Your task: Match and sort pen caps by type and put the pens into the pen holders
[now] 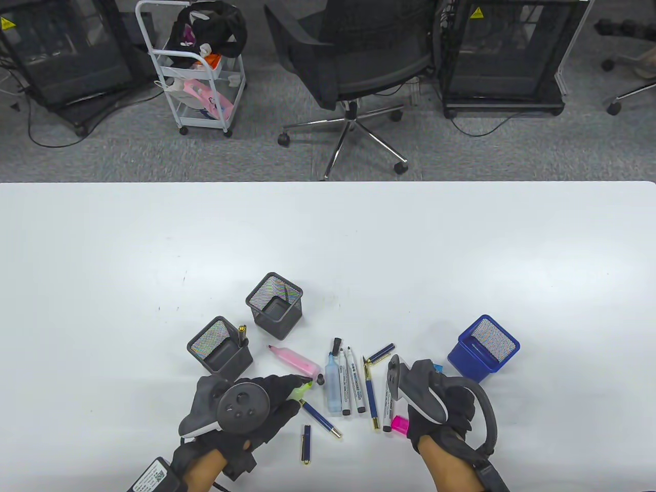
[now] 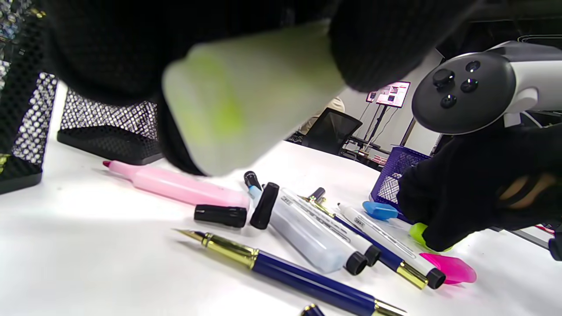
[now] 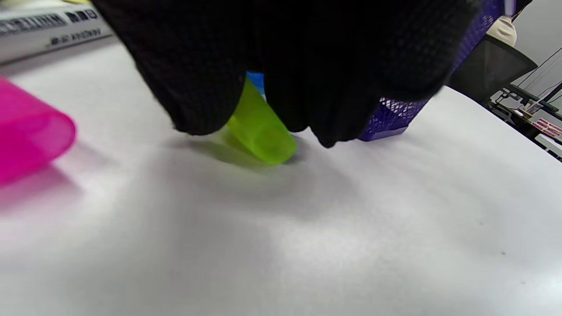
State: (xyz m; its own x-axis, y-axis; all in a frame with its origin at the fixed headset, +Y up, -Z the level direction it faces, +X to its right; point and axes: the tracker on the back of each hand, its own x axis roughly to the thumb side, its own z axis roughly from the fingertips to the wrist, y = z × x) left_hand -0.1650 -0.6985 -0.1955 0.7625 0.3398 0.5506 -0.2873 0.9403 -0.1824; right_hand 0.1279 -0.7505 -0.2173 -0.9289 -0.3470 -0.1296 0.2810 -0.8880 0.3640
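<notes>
My left hand [image 1: 287, 392] grips a pale green highlighter [image 1: 302, 390] with no cap on it, held just above the table; it fills the top of the left wrist view [image 2: 246, 96]. My right hand [image 1: 433, 397] is lowered onto the table beside the blue holder. Its fingertips [image 3: 197, 105] pinch a green cap [image 3: 263, 140] that lies on the table, also visible as the green cap [image 2: 419, 232] under that hand. A pink cap [image 1: 400, 424] lies just left of the right hand, a blue cap [image 1: 436, 367] just beyond it.
Two black mesh holders [image 1: 275, 305] [image 1: 220, 346] stand at centre left, the nearer with one pen in it; a blue mesh holder [image 1: 483, 348] stands right. Between the hands lie a pink highlighter [image 1: 294, 361], blue highlighter [image 1: 333, 382], whiteboard markers [image 1: 353, 382], navy pens [image 1: 320, 417] and black caps [image 2: 219, 215].
</notes>
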